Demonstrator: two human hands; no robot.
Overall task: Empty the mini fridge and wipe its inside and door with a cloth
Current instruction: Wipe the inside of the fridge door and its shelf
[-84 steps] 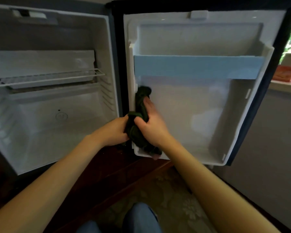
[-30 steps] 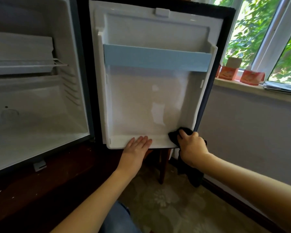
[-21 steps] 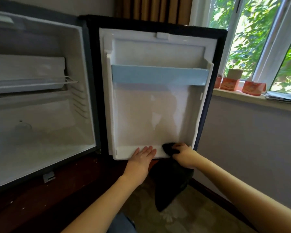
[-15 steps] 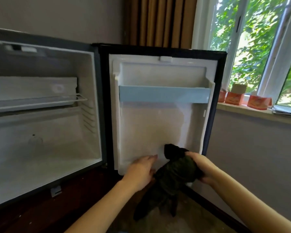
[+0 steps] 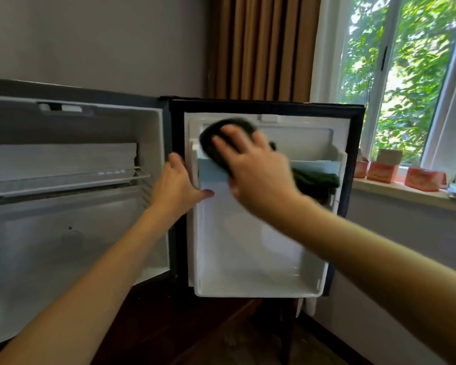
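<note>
The mini fridge (image 5: 63, 233) stands open with nothing on its wire shelf (image 5: 71, 177). Its door (image 5: 248, 246) is swung wide, white inside, with a pale blue shelf rail (image 5: 211, 172). My right hand (image 5: 253, 164) presses a dark green cloth (image 5: 216, 143) with straight fingers against the upper left of the door's inner panel; the cloth's loose end (image 5: 316, 180) trails to the right over the rail. My left hand (image 5: 177, 183) rests flat on the door's left inner edge, fingers straight, steadying it.
A windowsill (image 5: 395, 188) at the right holds orange boxes (image 5: 382, 171) and papers. Brown curtains (image 5: 263, 46) hang behind the door. Dark wood (image 5: 153, 325) lies below the fridge, patterned carpet below that.
My right hand carried the cloth from the door's bottom right corner up to its top left. My left hand moved from the door's bottom edge up to its left edge. The view tilted upward.
</note>
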